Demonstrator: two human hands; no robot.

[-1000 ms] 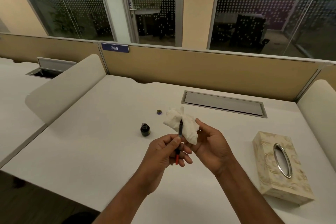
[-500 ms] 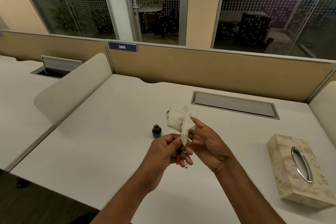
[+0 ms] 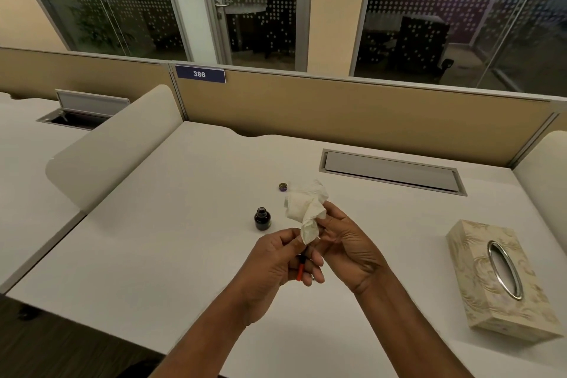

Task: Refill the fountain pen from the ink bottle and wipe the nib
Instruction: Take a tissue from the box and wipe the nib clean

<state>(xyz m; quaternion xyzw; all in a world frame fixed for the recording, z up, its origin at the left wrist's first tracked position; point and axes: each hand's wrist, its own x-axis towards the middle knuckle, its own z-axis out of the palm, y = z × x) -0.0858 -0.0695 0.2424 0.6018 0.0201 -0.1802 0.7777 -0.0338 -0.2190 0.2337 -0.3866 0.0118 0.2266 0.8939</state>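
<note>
My left hand (image 3: 276,267) grips the fountain pen (image 3: 300,270); only its red lower end shows below my fingers. My right hand (image 3: 346,242) pinches a crumpled white tissue (image 3: 306,209) wrapped around the pen's upper end, so the nib is hidden. Both hands meet above the white desk (image 3: 184,239). The small dark ink bottle (image 3: 262,218) stands uncapped on the desk just left of the tissue. Its cap (image 3: 283,186) lies further back, apart from the bottle.
A patterned tissue box (image 3: 497,279) lies at the right of the desk. A grey cable hatch (image 3: 392,171) is set into the desk at the back. Beige partitions border the desk at the back and both sides.
The tissue has closed down over the pen's upper end, which was bare a second ago. My hands stay together; the view has shifted so the bottle and box appear further right.
</note>
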